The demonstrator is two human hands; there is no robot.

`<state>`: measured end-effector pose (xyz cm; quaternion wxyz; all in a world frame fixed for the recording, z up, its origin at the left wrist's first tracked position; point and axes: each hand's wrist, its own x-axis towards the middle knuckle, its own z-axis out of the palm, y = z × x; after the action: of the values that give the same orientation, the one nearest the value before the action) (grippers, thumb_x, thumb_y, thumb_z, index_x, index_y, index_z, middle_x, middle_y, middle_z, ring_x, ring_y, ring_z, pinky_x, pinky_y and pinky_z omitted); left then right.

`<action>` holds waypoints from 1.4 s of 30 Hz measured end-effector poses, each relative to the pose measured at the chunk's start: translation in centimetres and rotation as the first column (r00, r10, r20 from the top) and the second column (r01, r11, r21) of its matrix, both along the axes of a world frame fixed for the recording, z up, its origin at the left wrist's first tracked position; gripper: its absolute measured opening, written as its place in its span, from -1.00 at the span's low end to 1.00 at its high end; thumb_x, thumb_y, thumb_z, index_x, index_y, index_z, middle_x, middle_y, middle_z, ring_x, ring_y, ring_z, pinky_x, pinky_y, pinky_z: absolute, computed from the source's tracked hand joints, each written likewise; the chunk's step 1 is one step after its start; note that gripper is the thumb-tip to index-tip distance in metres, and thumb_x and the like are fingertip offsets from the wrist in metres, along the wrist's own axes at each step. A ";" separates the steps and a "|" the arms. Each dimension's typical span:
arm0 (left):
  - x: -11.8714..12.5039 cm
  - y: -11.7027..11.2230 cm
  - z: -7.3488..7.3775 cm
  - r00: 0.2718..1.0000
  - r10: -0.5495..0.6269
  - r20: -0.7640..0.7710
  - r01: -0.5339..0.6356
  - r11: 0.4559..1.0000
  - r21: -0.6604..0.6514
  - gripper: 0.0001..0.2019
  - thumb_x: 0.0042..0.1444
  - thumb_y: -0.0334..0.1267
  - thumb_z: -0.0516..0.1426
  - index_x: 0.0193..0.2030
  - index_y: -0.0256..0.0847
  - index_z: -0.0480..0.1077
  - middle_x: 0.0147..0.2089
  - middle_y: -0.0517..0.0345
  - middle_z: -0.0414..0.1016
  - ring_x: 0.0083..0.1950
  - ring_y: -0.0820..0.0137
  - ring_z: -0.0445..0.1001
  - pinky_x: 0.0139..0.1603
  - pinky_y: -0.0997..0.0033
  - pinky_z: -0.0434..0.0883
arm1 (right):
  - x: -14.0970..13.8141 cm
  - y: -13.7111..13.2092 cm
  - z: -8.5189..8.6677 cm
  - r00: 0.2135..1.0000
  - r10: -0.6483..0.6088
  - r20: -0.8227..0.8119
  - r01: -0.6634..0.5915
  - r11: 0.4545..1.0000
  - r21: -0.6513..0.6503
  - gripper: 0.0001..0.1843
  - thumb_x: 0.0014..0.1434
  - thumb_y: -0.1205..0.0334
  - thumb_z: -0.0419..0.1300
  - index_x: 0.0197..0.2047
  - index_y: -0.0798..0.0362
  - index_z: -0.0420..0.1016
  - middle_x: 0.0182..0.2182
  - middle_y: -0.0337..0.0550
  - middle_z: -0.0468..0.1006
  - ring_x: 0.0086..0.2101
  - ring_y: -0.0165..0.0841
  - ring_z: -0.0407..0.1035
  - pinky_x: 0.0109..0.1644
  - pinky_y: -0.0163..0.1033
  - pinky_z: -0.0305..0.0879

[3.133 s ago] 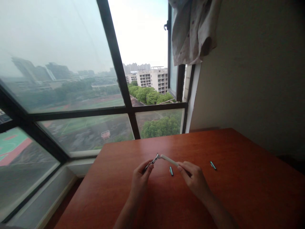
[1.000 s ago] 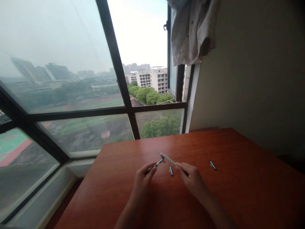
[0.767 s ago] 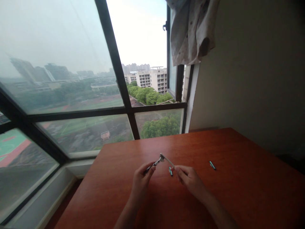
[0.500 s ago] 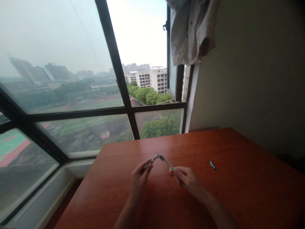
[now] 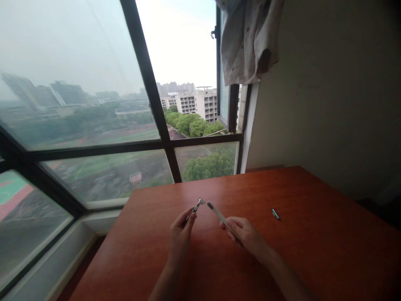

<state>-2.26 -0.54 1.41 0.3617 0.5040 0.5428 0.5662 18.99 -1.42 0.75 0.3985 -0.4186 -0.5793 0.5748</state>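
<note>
My left hand (image 5: pixel 182 225) is closed, thumb and fingers pinching the dark handle of a slim silver-headed tool (image 5: pixel 198 203) that looks like a razor. Its metal head points up and away from me. In my right hand (image 5: pixel 242 232) is a pale, thin stick with a dark end, which looks like a toothbrush (image 5: pixel 216 212). The dark end slants up left, close to the metal head with a small gap between them. Something small and greenish shows beside my right fingers, too little of it to name. Both hands are above the table.
The reddish-brown wooden table (image 5: pixel 150 251) spreads beneath my hands. A small teal and black object (image 5: pixel 275 214) lies on it to the right. Beyond the table are a dark-framed window (image 5: pixel 106 148) and a wall (image 5: pixel 313 104). A pale cloth garment (image 5: pixel 247 46) hangs at the window.
The silver head and the toothbrush's dark end, touching or nearly so before, are now slightly farther apart. The toothbrush has tilted a little. The whole view has shifted slightly.
</note>
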 end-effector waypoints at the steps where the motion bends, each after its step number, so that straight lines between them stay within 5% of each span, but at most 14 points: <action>1: 0.0 0.0 -0.1 1.000 0.019 0.008 -0.019 1.000 -0.005 -0.64 -0.01 -0.09 0.24 -0.11 -0.24 0.57 -0.15 0.00 0.62 -0.10 0.18 0.51 -0.08 0.32 0.41 | 0.1 0.2 0.0 0.999 -0.022 0.031 0.021 0.999 0.044 -0.47 0.22 -0.18 -0.03 -0.28 0.14 0.46 -0.66 -0.36 0.24 -0.66 -0.51 0.07 -0.60 -0.39 -0.03; 5: 0.0 0.2 -0.4 1.000 0.007 0.001 -0.007 1.000 -0.022 -0.61 -0.03 -0.05 0.25 -0.12 -0.25 0.57 -0.20 0.00 0.63 -0.15 0.19 0.53 -0.12 0.33 0.42 | 1.7 1.4 -0.9 0.928 -0.264 0.262 0.199 0.947 0.252 -0.59 0.28 0.01 -0.07 -0.32 0.10 0.45 -0.61 -0.27 0.36 -0.54 -0.40 0.28 -0.42 -0.34 0.14; 9: 0.2 0.2 -0.5 0.999 -0.030 -0.012 0.030 0.999 -0.033 -0.59 -0.06 -0.02 0.26 -0.15 -0.27 0.59 -0.26 0.00 0.63 -0.19 0.19 0.52 -0.17 0.33 0.42 | 5.2 2.8 -2.2 0.530 -0.557 0.639 0.347 0.830 0.436 -0.73 0.24 0.21 -0.01 -0.24 0.07 0.50 -0.31 -0.06 0.54 -0.28 -0.28 0.42 -0.26 -0.30 0.19; 12: 0.4 0.2 -0.5 0.999 -0.048 -0.008 0.048 0.998 -0.037 -0.58 -0.08 0.00 0.26 -0.16 -0.27 0.59 -0.27 0.00 0.62 -0.20 0.18 0.52 -0.17 0.33 0.41 | 7.5 3.0 -2.7 0.258 -0.530 0.808 0.347 0.831 0.435 -0.75 0.23 0.30 0.02 -0.19 0.08 0.52 -0.25 0.01 0.54 -0.23 -0.27 0.43 -0.24 -0.30 0.18; 15: 0.4 0.2 -0.4 0.998 -0.067 0.001 0.067 0.997 -0.038 -0.58 -0.07 -0.01 0.26 -0.15 -0.28 0.59 -0.28 0.00 0.62 -0.20 0.19 0.51 -0.18 0.33 0.41 | 8.2 2.6 -2.7 0.134 -0.458 0.879 0.338 0.855 0.394 -0.72 0.27 0.29 -0.02 -0.19 0.08 0.53 -0.27 0.04 0.53 -0.28 -0.26 0.45 -0.32 -0.27 0.17; 25: 0.6 0.2 -0.7 0.996 -0.091 -0.012 0.091 0.996 -0.018 -0.60 -0.03 -0.01 0.24 -0.17 -0.27 0.59 -0.35 0.06 0.58 -0.26 0.24 0.48 -0.24 0.39 0.37 | 7.1 1.7 -2.0 -0.038 -0.492 0.870 0.252 0.838 0.484 -0.67 0.30 0.31 -0.05 -0.26 0.09 0.55 -0.30 0.09 0.47 -0.23 -0.19 0.39 -0.31 -0.23 0.19; 42: 0.7 0.1 -0.3 0.995 -0.099 -0.005 0.099 0.995 -0.032 -0.61 -0.04 -0.02 0.24 -0.18 -0.27 0.59 -0.38 0.08 0.54 -0.30 0.28 0.43 -0.30 0.43 0.33 | 8.2 1.8 -2.2 -0.014 -0.497 0.868 0.302 0.825 0.478 -0.72 0.27 0.33 -0.03 -0.24 0.10 0.52 -0.30 0.05 0.48 -0.27 -0.21 0.40 -0.30 -0.22 0.15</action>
<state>-1.55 -0.46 1.10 0.3955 0.5265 0.5271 0.5372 27.19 0.36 -1.44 0.0963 -0.8031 -0.5874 -0.0290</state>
